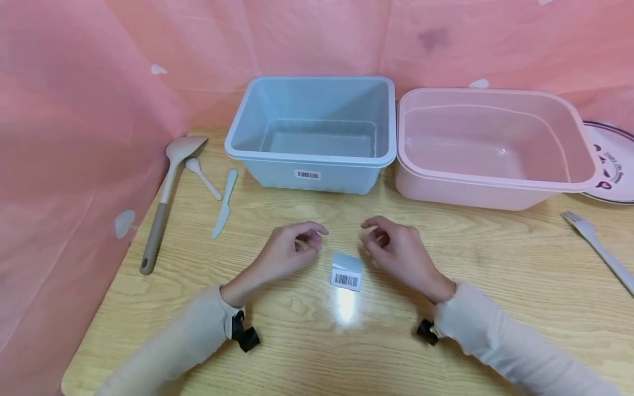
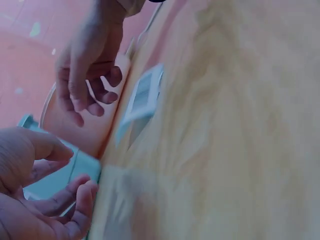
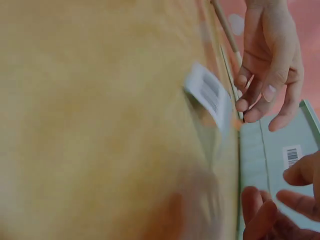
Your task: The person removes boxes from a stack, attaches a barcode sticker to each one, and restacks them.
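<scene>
A small, pale blue, curved piece with a white barcode label (image 1: 346, 271) rests on the wooden table between the two hands. My left hand (image 1: 292, 247) hovers just to its left with loosely bent fingers and nothing in them. On its other side my right hand (image 1: 396, 253) is held the same way, thumb and fingertips apart. In the left wrist view the labelled piece (image 2: 142, 97) shows a bent profile, its label tilted up off the tabletop. The right wrist view shows the labelled piece (image 3: 209, 95) too, slightly blurred.
Behind the hands stand a blue bin (image 1: 309, 177) with a barcode and a pink bin (image 1: 460, 192). Leftward lie a long-handled ladle-like utensil (image 1: 163, 214), a small spoon (image 1: 203, 177) and a pale knife (image 1: 225, 203). A fork (image 1: 599, 245) and a printed plate (image 1: 616, 165) are at right.
</scene>
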The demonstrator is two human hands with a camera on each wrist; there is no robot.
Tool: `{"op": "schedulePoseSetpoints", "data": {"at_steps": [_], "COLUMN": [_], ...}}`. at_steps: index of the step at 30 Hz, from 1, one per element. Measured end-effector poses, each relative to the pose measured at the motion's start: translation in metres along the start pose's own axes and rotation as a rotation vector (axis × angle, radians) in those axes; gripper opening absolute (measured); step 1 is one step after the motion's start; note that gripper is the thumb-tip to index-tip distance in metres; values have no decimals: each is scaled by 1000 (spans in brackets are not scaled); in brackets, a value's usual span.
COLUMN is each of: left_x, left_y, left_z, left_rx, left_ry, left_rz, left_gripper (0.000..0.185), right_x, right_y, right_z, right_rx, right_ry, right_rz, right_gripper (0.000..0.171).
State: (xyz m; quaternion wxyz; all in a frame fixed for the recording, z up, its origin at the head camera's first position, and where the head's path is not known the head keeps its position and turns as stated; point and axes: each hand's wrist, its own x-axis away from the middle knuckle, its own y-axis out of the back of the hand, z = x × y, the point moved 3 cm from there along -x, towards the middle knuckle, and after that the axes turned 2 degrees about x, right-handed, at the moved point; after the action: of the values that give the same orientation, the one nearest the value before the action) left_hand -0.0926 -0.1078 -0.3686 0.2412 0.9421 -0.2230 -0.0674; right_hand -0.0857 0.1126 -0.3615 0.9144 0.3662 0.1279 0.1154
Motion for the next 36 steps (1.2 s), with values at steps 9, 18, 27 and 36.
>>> {"op": "schedulePoseSetpoints", "data": {"at_steps": [9, 18, 27, 36], "left_x": [23, 22, 17, 12], "left_y": [-26, -39, -44, -41], "left_z": [-6, -1, -2, -17], "left_rx": [104, 164, 132, 315], "left_ry": [96, 168, 153, 83], "left_rz": [36, 10, -3, -68], "left_gripper": [26, 25, 22, 25], "right_x": [49, 50, 48, 53], "right_y": [-10, -29, -32, -21], "right_z": [-1, 3, 1, 1], "right_rx": [-96, -248, -300, -588], "right_ry": [-119, -180, -196, -244], "right_rz": [41, 99, 120, 5], "right_gripper": [15, 19, 13, 13]}}
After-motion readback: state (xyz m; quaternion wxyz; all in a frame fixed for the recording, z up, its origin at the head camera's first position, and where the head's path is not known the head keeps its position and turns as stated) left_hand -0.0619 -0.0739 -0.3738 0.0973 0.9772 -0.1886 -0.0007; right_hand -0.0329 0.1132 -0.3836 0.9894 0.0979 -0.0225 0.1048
